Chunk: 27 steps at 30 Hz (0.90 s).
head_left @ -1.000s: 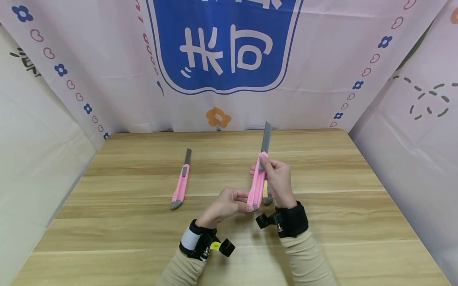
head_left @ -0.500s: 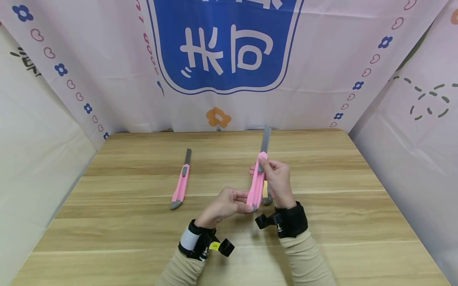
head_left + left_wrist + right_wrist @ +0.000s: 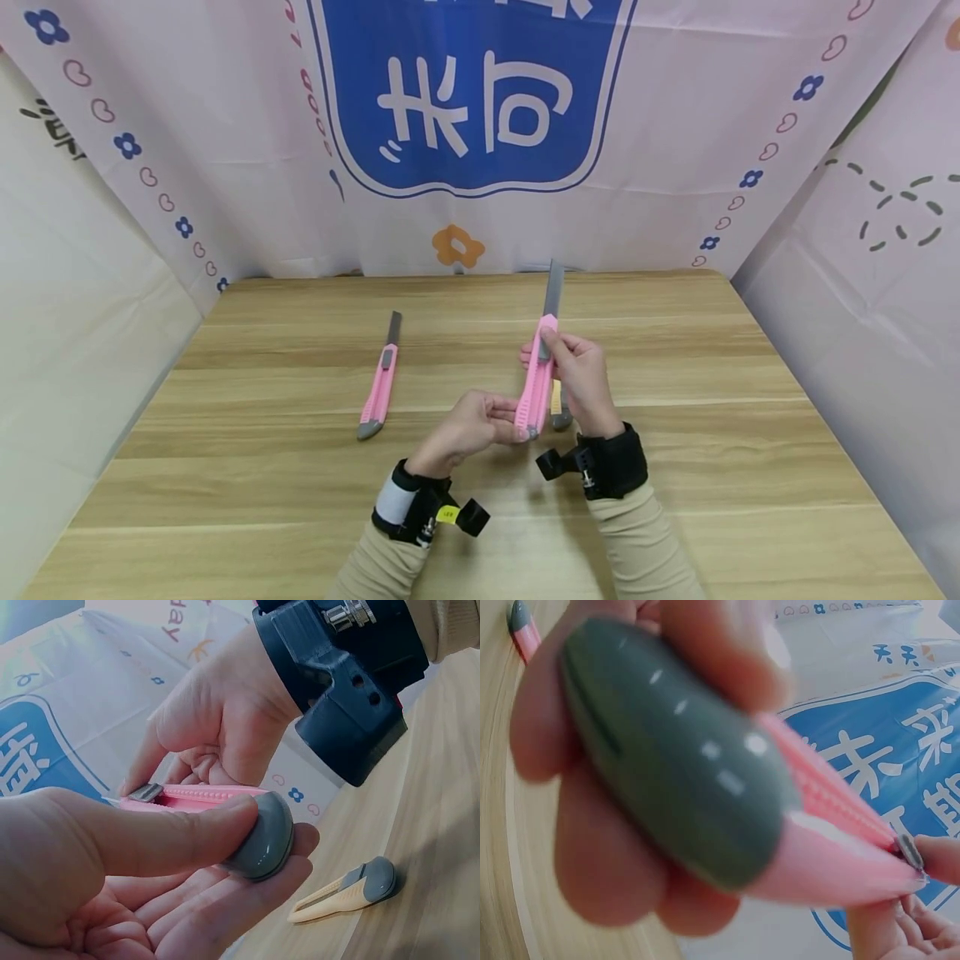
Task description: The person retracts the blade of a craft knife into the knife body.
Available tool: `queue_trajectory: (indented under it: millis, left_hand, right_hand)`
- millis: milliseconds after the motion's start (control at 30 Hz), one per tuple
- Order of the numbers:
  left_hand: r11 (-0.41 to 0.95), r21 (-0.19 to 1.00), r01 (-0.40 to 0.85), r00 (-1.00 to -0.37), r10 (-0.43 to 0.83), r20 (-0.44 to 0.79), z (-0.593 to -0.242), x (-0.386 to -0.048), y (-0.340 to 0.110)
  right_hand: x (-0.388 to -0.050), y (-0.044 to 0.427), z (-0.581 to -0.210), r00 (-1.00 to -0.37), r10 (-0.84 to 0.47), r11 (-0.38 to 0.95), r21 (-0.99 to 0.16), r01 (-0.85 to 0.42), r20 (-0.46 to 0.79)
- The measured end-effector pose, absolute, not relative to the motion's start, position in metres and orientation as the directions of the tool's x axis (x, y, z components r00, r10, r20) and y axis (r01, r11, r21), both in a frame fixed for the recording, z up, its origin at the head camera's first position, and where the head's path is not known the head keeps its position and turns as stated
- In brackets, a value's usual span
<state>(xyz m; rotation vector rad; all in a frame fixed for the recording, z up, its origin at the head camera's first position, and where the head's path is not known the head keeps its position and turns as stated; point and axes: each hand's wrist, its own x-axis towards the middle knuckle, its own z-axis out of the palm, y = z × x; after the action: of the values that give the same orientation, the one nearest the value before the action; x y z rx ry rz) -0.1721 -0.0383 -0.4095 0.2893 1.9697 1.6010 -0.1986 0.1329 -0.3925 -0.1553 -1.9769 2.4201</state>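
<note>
Both hands hold a pink utility knife above the table, its grey blade extended and pointing away from me. My left hand pinches the grey end cap, thumb on top and fingers beneath in the left wrist view. Farther up the handle, my right hand grips it with the thumb on the grey slider. A yellow-orange utility knife with a grey cap lies on the table below, mostly hidden by the right hand in the head view. Another pink utility knife lies to the left, blade out.
The wooden table reaches back to a hanging printed cloth with a blue emblem. Cloth also hangs at the left and right sides. Each wrist wears a black strap with a camera mount.
The held pink utility knife has shifted slightly left, along with the left hand. Both hands keep their hold on it. The two knives on the table have not moved.
</note>
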Motion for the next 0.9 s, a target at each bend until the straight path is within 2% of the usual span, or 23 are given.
queue_trajectory:
  millis: [167,333,900]
  left_hand:
    - [0.259,0.947,-0.189,-0.816,0.495,-0.298,-0.4087,-0.1726,-0.039]
    - [0.249,0.948,-0.198,-0.81,0.503,-0.301,-0.4088,-0.1722,-0.0406]
    - [0.23,0.956,-0.18,-0.787,0.55,-0.28,-0.4091,-0.1717,-0.0384]
  right_hand:
    - [-0.1986,0.1309,-0.3902,-0.989,0.051,-0.222,-0.967,0.125,-0.14]
    - [-0.1972,0.1286,-0.3887,-0.989,0.033,-0.23,-0.964,0.136,-0.148]
    - [-0.1928,0.1292,-0.3871,-0.997,0.064,-0.262,-0.964,-0.049,0.033]
